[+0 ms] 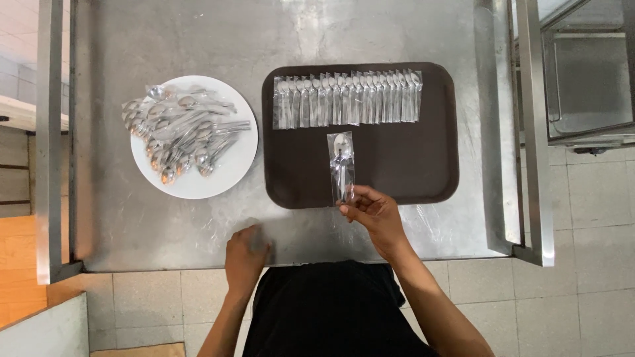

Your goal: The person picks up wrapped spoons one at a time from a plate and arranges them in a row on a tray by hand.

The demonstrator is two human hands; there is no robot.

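Right hand (372, 213) pinched the near end of a clear-sleeved metal spoon (342, 165), laying it on the dark brown rectangular tray (397, 165) beneath the far row of wrapped spoons (348, 98); left hand (246, 254), seemingly loosely curled, steadied against the steel table (165, 218).

Single head-worn view; we look straight down from above our own torso onto the steel table (165, 225); near range, the table filling most of the frame; tiled floor (582, 291) at the lower and right edges.
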